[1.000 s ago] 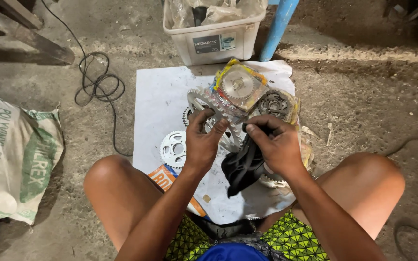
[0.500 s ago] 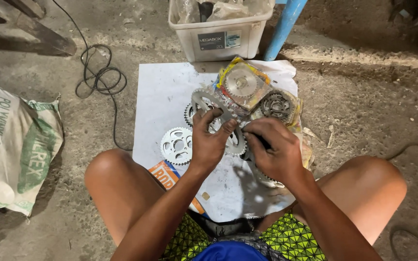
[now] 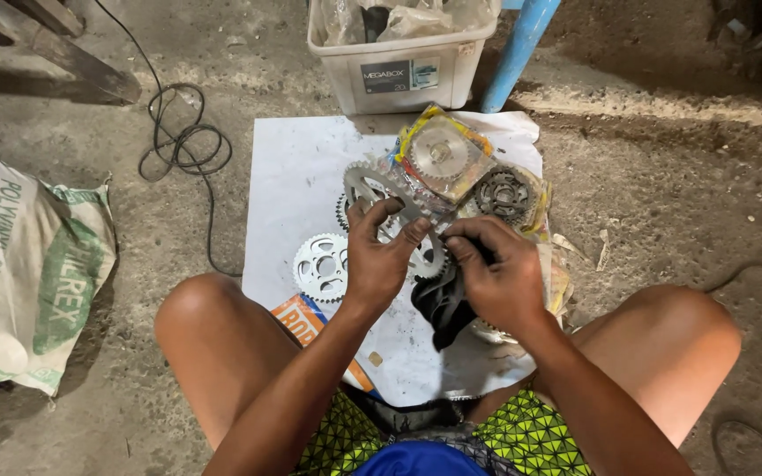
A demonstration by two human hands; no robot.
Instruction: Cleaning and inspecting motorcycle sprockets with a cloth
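While the person is sitting on the concrete floor with knees spread, the left hand (image 3: pixel 381 256) is gripping a big toothed sprocket (image 3: pixel 372 189), fingers curled tight over its rim, holding it just above the white sheet (image 3: pixel 293 176). The right hand (image 3: pixel 500 273) is pinching a black rag (image 3: pixel 443 304), fingers closed narrow on it, right up against the sprocket's lower edge.

Packaging-wise: two more sprockets are sitting in clear plastic wrap at the far right of the sheet, the wrapped sprocket (image 3: pixel 440 152) with yellow and red edging overlapping the top of the held one, and a darker packaged sprocket (image 3: pixel 504 194) just beside it. An orange box (image 3: pixel 306 322) is poking out from under the left forearm, mostly hidden. A white plastic bin (image 3: pixel 399 75) with a dark rectangular label on its front is standing at the sheet's far edge, stuffed with plastic bags.

A loose silver sprocket (image 3: pixel 321 264) is lying flat left of the hands. A blue pole (image 3: pixel 522 48) is leaning beside the bin, a black cable (image 3: pixel 183 141) is coiling off to the left, and a white-and-green woven sack (image 3: pixel 28 264) is slumping at the far left.
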